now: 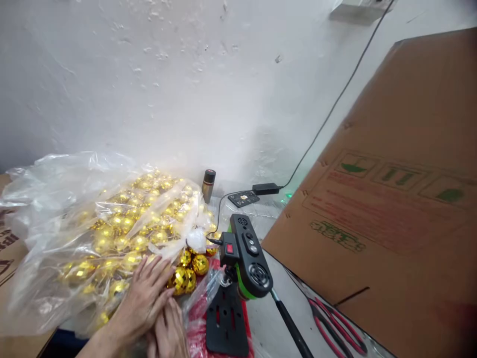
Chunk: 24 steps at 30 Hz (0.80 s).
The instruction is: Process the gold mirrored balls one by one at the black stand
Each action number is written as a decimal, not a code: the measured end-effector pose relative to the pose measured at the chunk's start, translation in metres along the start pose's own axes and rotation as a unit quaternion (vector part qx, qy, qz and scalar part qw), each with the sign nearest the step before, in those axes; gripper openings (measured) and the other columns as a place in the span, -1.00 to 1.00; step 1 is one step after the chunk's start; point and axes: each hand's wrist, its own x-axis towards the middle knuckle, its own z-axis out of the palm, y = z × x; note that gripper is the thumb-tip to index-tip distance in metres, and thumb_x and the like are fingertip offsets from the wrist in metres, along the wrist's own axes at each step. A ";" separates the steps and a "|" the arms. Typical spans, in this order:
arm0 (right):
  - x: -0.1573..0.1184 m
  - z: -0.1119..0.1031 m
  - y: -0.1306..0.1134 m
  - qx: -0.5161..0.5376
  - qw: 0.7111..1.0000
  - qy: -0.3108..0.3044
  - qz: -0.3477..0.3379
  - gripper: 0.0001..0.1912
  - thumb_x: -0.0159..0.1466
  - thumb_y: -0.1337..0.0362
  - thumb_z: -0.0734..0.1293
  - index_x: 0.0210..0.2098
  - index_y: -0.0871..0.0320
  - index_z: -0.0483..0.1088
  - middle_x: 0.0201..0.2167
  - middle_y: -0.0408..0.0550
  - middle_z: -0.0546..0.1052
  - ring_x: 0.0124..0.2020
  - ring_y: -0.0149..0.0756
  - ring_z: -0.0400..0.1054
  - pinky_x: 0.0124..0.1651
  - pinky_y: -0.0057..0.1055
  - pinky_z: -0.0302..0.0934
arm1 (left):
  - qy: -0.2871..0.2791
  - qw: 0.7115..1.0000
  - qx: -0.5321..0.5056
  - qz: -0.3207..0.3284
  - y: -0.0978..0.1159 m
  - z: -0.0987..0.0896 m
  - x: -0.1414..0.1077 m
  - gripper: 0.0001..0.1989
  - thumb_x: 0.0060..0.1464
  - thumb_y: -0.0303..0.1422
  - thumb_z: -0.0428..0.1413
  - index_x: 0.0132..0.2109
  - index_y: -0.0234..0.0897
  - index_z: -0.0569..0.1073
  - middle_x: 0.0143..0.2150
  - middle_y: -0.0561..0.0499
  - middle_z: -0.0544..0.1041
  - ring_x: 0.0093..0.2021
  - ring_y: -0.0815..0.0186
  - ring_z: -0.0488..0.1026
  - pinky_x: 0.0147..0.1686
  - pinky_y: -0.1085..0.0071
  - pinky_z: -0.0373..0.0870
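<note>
My left hand (pixel 144 296) lies with fingers stretched out on the near edge of a clear plastic bag (pixel 70 199) filled with shiny gold mirror balls (pixel 139 243). Just below it and touching its thumb is my right hand (pixel 170 328), fingers bent and pressed together; what they hold, if anything, is hidden. Several loose gold mirror balls (pixel 180 280) sit right of my left fingertips, close to the bag's gathered white end (pixel 196 239). To the right stands a black device (pixel 250 256) with round grilles and a red switch, above a slotted black plate (pixel 227 318).
Behind the device are a black-capped bottle (pixel 208 185), a dark patterned card-like object (pixel 244 198) and a black power adapter (pixel 266 188) with its cable. Red-handled scissors (pixel 337 328) lie at lower right beside a large cardboard box (pixel 391 189). A white wall (pixel 179 89) rises behind.
</note>
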 end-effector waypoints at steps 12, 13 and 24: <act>-0.003 -0.010 -0.013 0.078 0.992 0.021 0.097 -0.58 0.56 0.18 0.17 0.33 -0.02 0.41 0.19 0.04 0.63 0.22 -0.22 0.57 0.22 -0.34 0.50 | -0.021 0.998 0.050 -0.009 -0.085 0.019 -0.012 -0.54 0.47 -0.21 -0.09 0.32 -0.10 0.55 0.24 -0.07 0.68 0.24 0.13 0.55 0.42 0.16 0.16; -0.003 -0.008 -0.013 0.081 0.992 0.020 0.098 -0.58 0.56 0.17 0.17 0.33 -0.01 0.41 0.21 0.04 0.62 0.24 -0.22 0.56 0.24 -0.34 0.49 | -0.015 0.998 0.054 -0.003 -0.085 0.015 -0.010 -0.54 0.46 -0.21 -0.08 0.32 -0.09 0.55 0.23 -0.07 0.69 0.23 0.13 0.55 0.42 0.17 0.17; -0.068 0.013 0.007 -0.011 0.990 -0.009 0.138 -0.47 0.42 0.04 0.28 0.29 0.12 0.49 0.02 0.24 0.69 0.04 0.15 0.66 -0.01 -0.02 0.61 | -0.150 0.977 -0.152 0.021 0.069 -0.005 0.017 -0.54 0.29 -0.52 0.00 0.23 -0.18 0.55 0.21 -0.18 0.66 0.15 0.07 0.59 0.14 0.16 0.55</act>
